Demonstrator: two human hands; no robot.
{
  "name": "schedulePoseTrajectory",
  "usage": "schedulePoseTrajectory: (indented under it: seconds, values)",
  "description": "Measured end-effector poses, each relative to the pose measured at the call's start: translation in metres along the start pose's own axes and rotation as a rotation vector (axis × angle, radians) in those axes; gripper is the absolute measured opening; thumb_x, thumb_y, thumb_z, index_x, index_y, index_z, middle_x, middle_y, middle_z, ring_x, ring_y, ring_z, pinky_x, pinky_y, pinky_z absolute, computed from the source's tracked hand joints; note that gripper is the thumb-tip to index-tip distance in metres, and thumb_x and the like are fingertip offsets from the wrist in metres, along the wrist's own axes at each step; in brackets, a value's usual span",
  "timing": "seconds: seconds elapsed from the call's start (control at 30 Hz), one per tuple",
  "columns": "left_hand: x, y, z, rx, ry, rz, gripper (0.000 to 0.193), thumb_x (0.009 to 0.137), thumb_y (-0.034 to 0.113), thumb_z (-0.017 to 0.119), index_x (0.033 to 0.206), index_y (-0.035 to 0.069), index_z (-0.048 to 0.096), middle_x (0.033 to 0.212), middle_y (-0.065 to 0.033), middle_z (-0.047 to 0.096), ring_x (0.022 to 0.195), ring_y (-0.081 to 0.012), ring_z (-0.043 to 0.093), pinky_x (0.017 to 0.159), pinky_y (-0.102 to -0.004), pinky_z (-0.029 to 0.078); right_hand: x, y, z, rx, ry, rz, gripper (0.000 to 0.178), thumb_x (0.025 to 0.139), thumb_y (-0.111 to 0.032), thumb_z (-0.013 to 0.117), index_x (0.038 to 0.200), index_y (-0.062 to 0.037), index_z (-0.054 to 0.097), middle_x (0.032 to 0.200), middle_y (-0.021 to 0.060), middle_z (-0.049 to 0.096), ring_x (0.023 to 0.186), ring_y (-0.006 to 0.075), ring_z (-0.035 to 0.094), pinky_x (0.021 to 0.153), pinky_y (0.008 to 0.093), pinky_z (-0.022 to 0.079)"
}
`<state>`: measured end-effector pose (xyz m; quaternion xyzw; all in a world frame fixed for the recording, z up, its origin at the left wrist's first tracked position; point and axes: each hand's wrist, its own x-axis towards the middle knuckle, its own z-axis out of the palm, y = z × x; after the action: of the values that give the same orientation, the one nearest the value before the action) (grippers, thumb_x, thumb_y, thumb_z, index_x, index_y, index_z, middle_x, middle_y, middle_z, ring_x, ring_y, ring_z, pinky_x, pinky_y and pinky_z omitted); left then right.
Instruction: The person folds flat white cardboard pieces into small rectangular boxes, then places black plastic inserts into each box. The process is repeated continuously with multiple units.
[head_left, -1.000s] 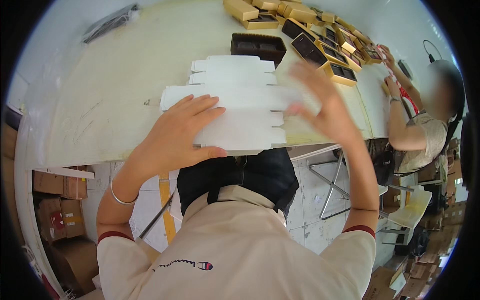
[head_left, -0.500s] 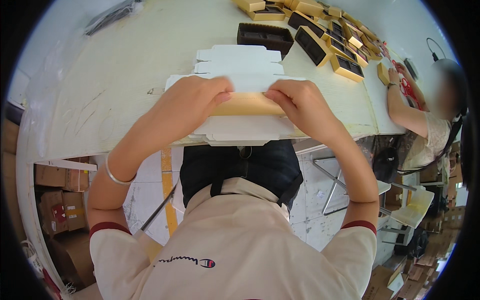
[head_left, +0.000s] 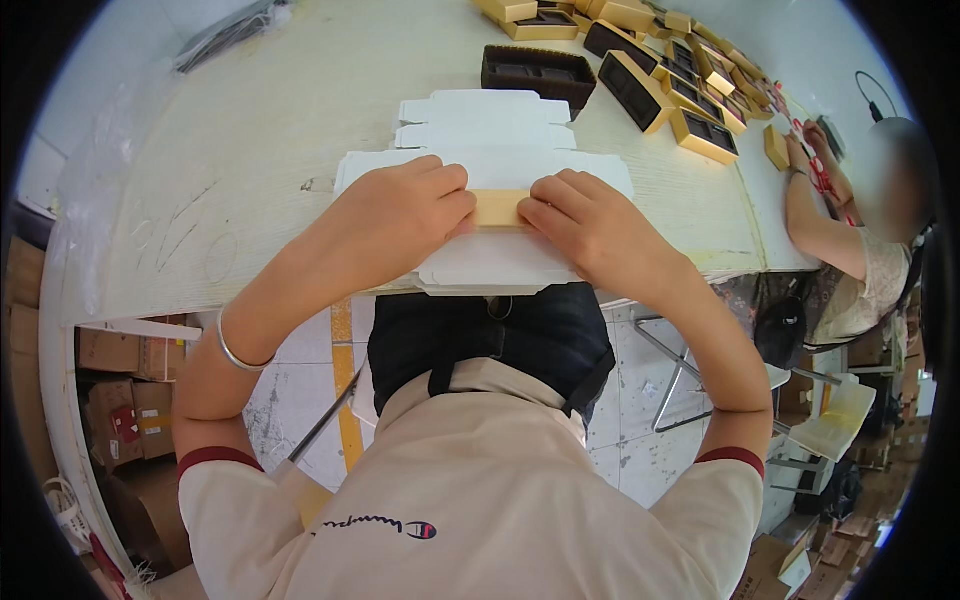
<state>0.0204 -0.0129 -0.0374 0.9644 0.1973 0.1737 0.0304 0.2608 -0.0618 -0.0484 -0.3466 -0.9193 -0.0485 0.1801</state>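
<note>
A flat cardboard box blank [head_left: 500, 165], white on its upper face, lies on the table before me. Across it runs a raised fold that shows a gold strip [head_left: 498, 208] between my hands. My left hand [head_left: 428, 212] pinches the left part of this fold, fingers curled. The right part is gripped by my right hand [head_left: 578, 218], its fingers bent in the same way. My fingers hide both ends of the fold. White flaps spread beyond my hands on the far side and toward me.
A dark brown plastic tray [head_left: 538, 75] sits just past the blank. Several gold boxes with dark inserts [head_left: 637, 92] are heaped at the far right. A co-worker's arm [head_left: 832, 238] rests at the right, near a gold box [head_left: 776, 147]. Clear plastic sheeting [head_left: 105, 190] hangs at the left table edge.
My hands have come closer together along the fold. The wide gold band now shows as a short, narrow strip between them, and more of the white near flap is visible.
</note>
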Motion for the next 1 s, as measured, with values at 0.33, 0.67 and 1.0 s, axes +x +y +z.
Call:
schedulePoseTrajectory:
  seconds: [0.33, 0.67, 1.0]
  values:
    - [0.022, -0.033, 0.016, 0.223, 0.037, -0.013, 0.007, 0.087, 0.009, 0.055, 0.085, 0.004, 0.058, 0.09, -0.0076, 0.057, 0.077, -0.0273, 0.055, 0.07, -0.0396, 0.044, 0.045, 0.029, -0.004, 0.302, -0.268, 0.382, 0.019, 0.084, 0.0, 0.056, 0.102, 0.0012, 0.062, 0.083, 0.0191, 0.062, 0.077, 0.035, 0.057, 0.073, 0.0393, 0.048]
    - [0.001, 0.035, -0.024, -0.892, 0.268, -0.512, 0.063, 0.092, 0.037, 0.06, 0.142, 0.013, 0.03, 0.097, -0.0081, 0.052, 0.094, -0.0194, 0.055, 0.077, -0.034, 0.048, 0.044, -0.024, -0.044, 0.54, 0.356, 0.463, 0.045, 0.085, 0.005, 0.058, 0.127, -0.0056, 0.048, 0.073, 0.0079, 0.06, 0.07, 0.0174, 0.059, 0.064, 0.0289, 0.048]
    - [0.003, -0.013, -0.046, -1.175, 0.092, -0.422, 0.08, 0.08, 0.0, 0.051, 0.15, 0.022, 0.018, 0.126, -0.0076, 0.046, 0.085, -0.0118, 0.049, 0.073, -0.0252, 0.045, -0.009, -0.025, -0.059, 0.116, 0.301, 0.019, 0.053, 0.072, -0.011, 0.073, 0.122, -0.0075, 0.058, 0.13, 0.014, 0.052, 0.117, 0.0348, 0.051, 0.097, 0.0446, 0.041]
